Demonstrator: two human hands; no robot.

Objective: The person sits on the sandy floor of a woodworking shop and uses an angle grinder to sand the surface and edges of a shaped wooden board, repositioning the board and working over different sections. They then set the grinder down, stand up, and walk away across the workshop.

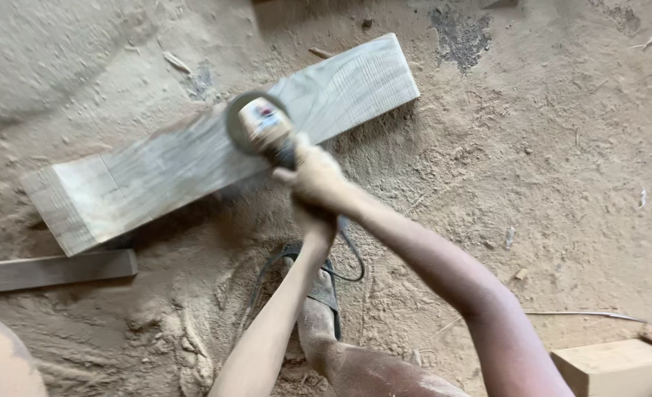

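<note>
Both dusty hands, right hand (319, 176) above left hand (313, 224), clench around an angle grinder (265, 129) whose disc rests on a long wooden plank (194, 151) lying just beyond the grip on sawdust-covered ground (546, 162).

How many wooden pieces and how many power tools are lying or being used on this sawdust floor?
Wooden pieces: 3 – wide plank, narrow board, pale block
Power tools: 1 – angle grinder
Total: 4
</note>
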